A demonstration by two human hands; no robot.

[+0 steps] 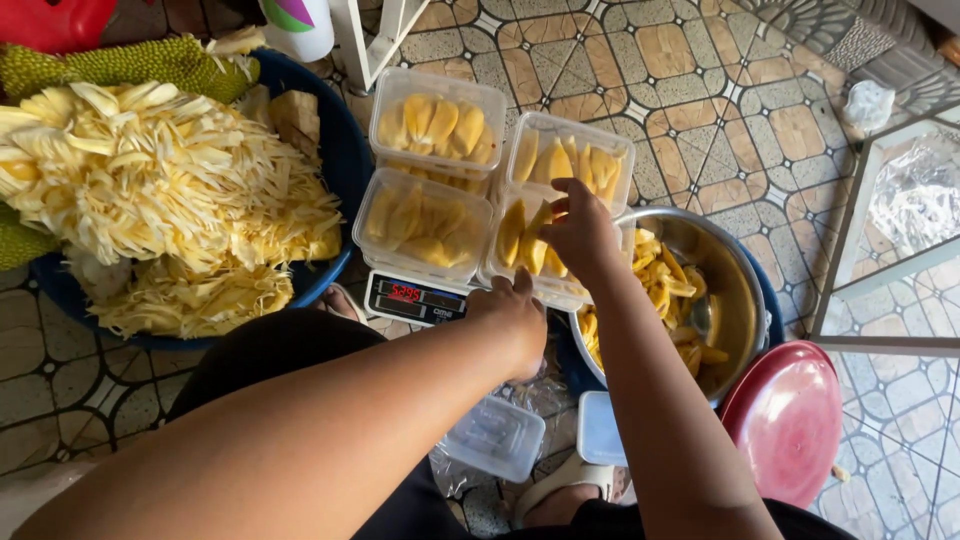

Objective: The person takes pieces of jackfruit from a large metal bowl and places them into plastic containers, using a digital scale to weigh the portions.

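My right hand [578,232] at frame centre, fingers pinched on a yellow jackfruit pod [541,216] over the clear tub [556,290] on the scale [412,298], my left hand [517,318] curled on the tub's near edge (grip unclear), steel bowl [742,290] at right.

Right hand [578,232] over near-right tub [535,250]: 3 more filled tubs [437,125] crowd beyond and left of it. Steel bowl [735,290] blocks the right side. Left hand [515,315] sits just behind. Open tiled floor [720,110] far beyond-right; blue basin [345,160] of fruit strands walls the left.
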